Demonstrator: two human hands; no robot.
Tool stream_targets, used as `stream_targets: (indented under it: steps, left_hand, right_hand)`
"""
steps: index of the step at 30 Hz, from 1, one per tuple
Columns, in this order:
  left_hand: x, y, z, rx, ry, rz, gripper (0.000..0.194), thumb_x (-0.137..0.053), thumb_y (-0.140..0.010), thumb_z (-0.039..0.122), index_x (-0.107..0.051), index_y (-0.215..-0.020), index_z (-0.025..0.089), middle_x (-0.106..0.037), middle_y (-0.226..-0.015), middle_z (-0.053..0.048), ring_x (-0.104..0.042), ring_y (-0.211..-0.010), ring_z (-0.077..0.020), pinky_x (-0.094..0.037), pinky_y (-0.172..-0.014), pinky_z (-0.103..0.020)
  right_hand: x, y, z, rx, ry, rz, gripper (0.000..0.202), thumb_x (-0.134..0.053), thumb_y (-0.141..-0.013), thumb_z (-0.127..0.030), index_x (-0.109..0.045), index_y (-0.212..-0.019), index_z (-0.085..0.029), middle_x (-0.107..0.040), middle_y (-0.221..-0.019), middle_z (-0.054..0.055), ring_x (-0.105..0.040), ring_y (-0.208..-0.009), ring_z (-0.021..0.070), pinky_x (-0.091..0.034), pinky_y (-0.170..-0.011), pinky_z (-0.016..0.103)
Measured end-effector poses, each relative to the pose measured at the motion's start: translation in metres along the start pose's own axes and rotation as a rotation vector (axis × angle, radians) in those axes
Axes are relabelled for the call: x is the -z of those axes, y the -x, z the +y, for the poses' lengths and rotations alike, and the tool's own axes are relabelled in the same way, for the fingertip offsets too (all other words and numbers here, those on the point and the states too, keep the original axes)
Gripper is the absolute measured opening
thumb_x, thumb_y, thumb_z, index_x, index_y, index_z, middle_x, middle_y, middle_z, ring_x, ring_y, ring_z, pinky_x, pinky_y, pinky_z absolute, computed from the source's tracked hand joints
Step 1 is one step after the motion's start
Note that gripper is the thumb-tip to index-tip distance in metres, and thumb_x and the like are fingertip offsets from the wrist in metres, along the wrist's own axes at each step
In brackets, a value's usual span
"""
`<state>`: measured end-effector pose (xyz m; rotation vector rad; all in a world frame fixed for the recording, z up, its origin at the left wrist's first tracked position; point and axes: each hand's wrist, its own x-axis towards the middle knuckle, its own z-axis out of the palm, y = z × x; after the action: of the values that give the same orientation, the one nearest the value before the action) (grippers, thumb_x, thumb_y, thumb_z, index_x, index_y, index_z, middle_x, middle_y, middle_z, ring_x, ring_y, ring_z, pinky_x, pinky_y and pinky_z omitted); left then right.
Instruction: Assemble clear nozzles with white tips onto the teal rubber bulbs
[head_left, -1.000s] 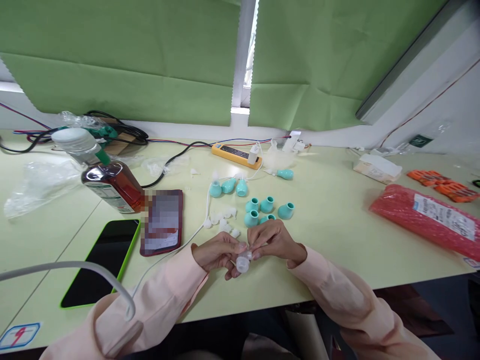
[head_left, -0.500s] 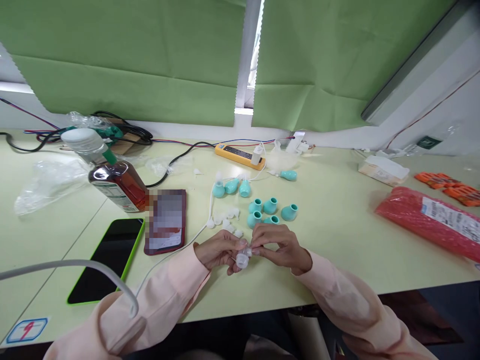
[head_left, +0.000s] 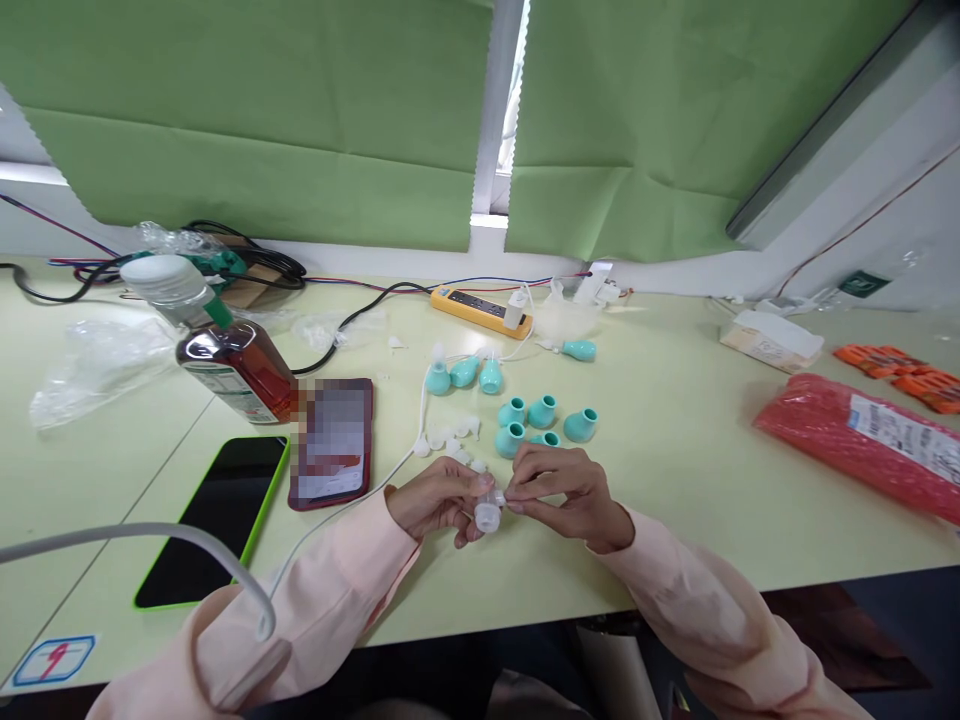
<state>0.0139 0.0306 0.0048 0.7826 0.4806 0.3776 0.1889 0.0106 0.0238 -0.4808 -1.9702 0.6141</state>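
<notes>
The left hand (head_left: 442, 500) is half curled, thumb and fingers closed on the clear cup (head_left: 487, 517), just above the counter (head_left: 682, 480), its round mouth facing the person. Compared with half a second ago, the right hand (head_left: 566, 495) sits slightly farther right, so the cup's stub (head_left: 500, 497) shows more plainly between them. That hand's thumb and forefinger look pinched on the stub's tip; whether anything else is between them is too small to tell. I'd judge the left is steadying while the right works there.

From the left, the bottle (head_left: 240, 365) is smooth and amber, the phone (head_left: 214, 520) flat and lime-rimmed. Frosted white parts (head_left: 454, 445), small and knobbly, lie beyond the left hand. The cup is translucent and ringed. Teal bulbs (head_left: 580, 427), pear-shaped and open-necked, look rubbery. Far right, a red packet (head_left: 802, 425) shines, bubbled and puckered.
</notes>
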Motion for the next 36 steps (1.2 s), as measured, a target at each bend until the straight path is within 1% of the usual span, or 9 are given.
stream_targets:
  steps: [6,11,14,20,25,30,31,33,36]
  left_hand:
    - [-0.001,-0.001,0.000,0.000,-0.028,0.050,0.033,-0.063,-0.063,0.035,-0.061,-0.059,0.002,-0.055,-0.042,-0.005,-0.049,-0.035,-0.0089,-0.037,-0.029,-0.016]
    - [-0.002,0.000,0.002,0.010,-0.044,0.068,0.033,-0.063,-0.062,0.036,-0.061,-0.059,0.003,-0.055,-0.041,-0.004,-0.049,-0.034,-0.0091,-0.037,-0.028,-0.016]
    - [-0.002,0.002,0.004,0.007,-0.063,0.060,0.031,-0.062,-0.064,0.034,-0.062,-0.059,0.003,-0.055,-0.043,-0.005,-0.049,-0.036,-0.0088,-0.039,-0.030,-0.017]
    - [-0.001,0.007,0.013,0.014,-0.129,0.059,0.028,-0.062,-0.064,0.032,-0.061,-0.059,0.005,-0.056,-0.045,-0.005,-0.051,-0.037,-0.0095,-0.040,-0.031,-0.017]
    - [0.001,0.008,0.018,0.021,-0.182,0.069,0.027,-0.060,-0.065,0.031,-0.061,-0.059,0.005,-0.054,-0.042,-0.004,-0.049,-0.035,-0.0088,-0.037,-0.030,-0.016]
    - [0.000,0.014,0.024,0.024,-0.219,0.075,0.023,-0.063,-0.056,0.029,-0.060,-0.055,0.006,-0.052,-0.038,-0.002,-0.043,-0.029,-0.0079,-0.029,-0.027,-0.018]
    - [-0.001,0.017,0.026,0.013,-0.256,0.094,0.022,-0.063,-0.055,0.029,-0.060,-0.055,0.007,-0.051,-0.038,-0.001,-0.042,-0.029,-0.0075,-0.029,-0.028,-0.018]
    - [-0.002,0.023,0.032,-0.050,-0.413,0.189,0.020,-0.063,-0.055,0.029,-0.059,-0.057,0.009,-0.050,-0.040,0.000,-0.042,-0.033,-0.0071,-0.030,-0.032,-0.019]
    - [-0.003,0.031,0.039,-0.226,-0.888,0.429,0.019,-0.062,-0.056,0.027,-0.061,-0.066,0.010,-0.051,-0.048,0.001,-0.044,-0.043,-0.0073,-0.034,-0.041,-0.019]
  right_hand:
    - [0.006,0.002,0.001,0.072,0.182,-0.108,0.006,-0.056,-0.071,-0.011,-0.058,-0.073,-0.016,-0.059,-0.062,0.003,-0.049,-0.059,0.0108,-0.043,-0.053,0.025]
    - [0.005,0.007,0.001,0.059,0.337,-0.184,0.006,-0.049,-0.075,-0.012,-0.052,-0.077,-0.017,-0.055,-0.063,0.002,-0.048,-0.062,0.0115,-0.042,-0.057,0.026]
    - [0.003,0.007,0.000,0.026,0.364,-0.177,0.007,-0.046,-0.075,-0.011,-0.049,-0.077,-0.017,-0.054,-0.065,0.003,-0.046,-0.062,0.0128,-0.041,-0.057,0.028]
    - [0.002,0.002,-0.002,-0.001,0.375,-0.098,0.009,-0.046,-0.073,-0.009,-0.046,-0.076,-0.018,-0.053,-0.066,0.002,-0.041,-0.062,0.0135,-0.039,-0.062,0.032]
    - [-0.001,-0.002,-0.003,-0.058,0.388,-0.107,0.009,-0.046,-0.073,-0.009,-0.046,-0.076,-0.018,-0.052,-0.068,0.002,-0.039,-0.069,0.0150,-0.038,-0.063,0.031]
    - [0.006,-0.004,-0.001,-0.093,0.434,-0.069,0.008,-0.046,-0.074,-0.010,-0.045,-0.076,-0.018,-0.052,-0.068,0.002,-0.040,-0.072,0.0161,-0.036,-0.066,0.032]
    - [0.009,-0.006,0.000,-0.091,0.468,-0.058,0.007,-0.046,-0.074,-0.011,-0.045,-0.076,-0.018,-0.052,-0.068,0.002,-0.041,-0.072,0.0162,-0.036,-0.066,0.032]
    - [0.014,-0.009,0.001,-0.079,0.584,-0.089,0.005,-0.046,-0.075,-0.012,-0.046,-0.076,-0.017,-0.054,-0.068,0.003,-0.041,-0.073,0.0166,-0.033,-0.065,0.032]
    - [0.015,-0.017,0.006,-0.048,0.830,-0.264,0.007,-0.043,-0.079,-0.015,-0.050,-0.077,-0.016,-0.056,-0.069,0.003,-0.043,-0.076,0.0176,-0.030,-0.065,0.033]
